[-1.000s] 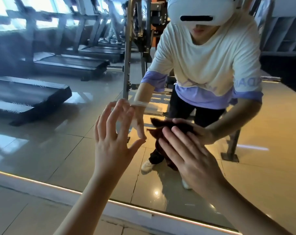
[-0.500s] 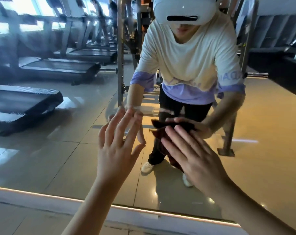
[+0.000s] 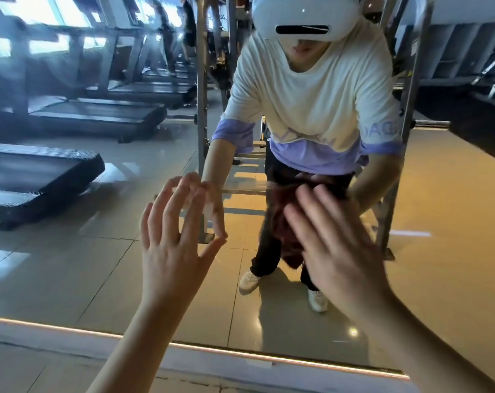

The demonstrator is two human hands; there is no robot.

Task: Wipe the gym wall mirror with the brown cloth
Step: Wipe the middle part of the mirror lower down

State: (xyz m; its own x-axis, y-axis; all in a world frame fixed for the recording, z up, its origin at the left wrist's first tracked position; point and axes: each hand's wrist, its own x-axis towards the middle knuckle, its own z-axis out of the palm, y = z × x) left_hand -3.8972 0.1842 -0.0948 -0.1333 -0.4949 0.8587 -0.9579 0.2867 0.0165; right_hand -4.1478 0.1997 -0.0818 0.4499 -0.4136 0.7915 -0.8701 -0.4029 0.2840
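Head camera view, looking forward and down at a large gym wall mirror (image 3: 70, 265) that fills nearly the whole picture. Its lower edge, a bright strip (image 3: 240, 354), crosses the bottom of the view, with pale floor tiles (image 3: 28, 373) below it.

Two bare forearms reach up from the bottom toward the glass. The left hand (image 3: 169, 251) is left of the mirror's middle, above the lower edge. Its grip is wide and holds nothing: the fingers are spread and nearly straight, and the fingertips and thumb tip meet their own reflections on the glass.

The right hand (image 3: 334, 251) is just right of the middle, near the left hand but apart from it. It is blurred. Its grip is flat, with straight fingers laid over the brown cloth (image 3: 280, 222) and pressing it against the mirror. The cloth is dark reddish brown and bunched. It shows past the fingertips and along the hand's left side, and its lower end hangs down the glass.

The mirror reflects the person bending forward, in a cream and purple T-shirt (image 3: 311, 95), dark trousers, white shoes (image 3: 249, 280) and a white headset (image 3: 306, 15). Reflected toward the mirror's left edge is a row of black treadmills (image 3: 42, 177) under bright windows. A grey metal rack (image 3: 202, 109) stands behind the person on glossy tan tiles.
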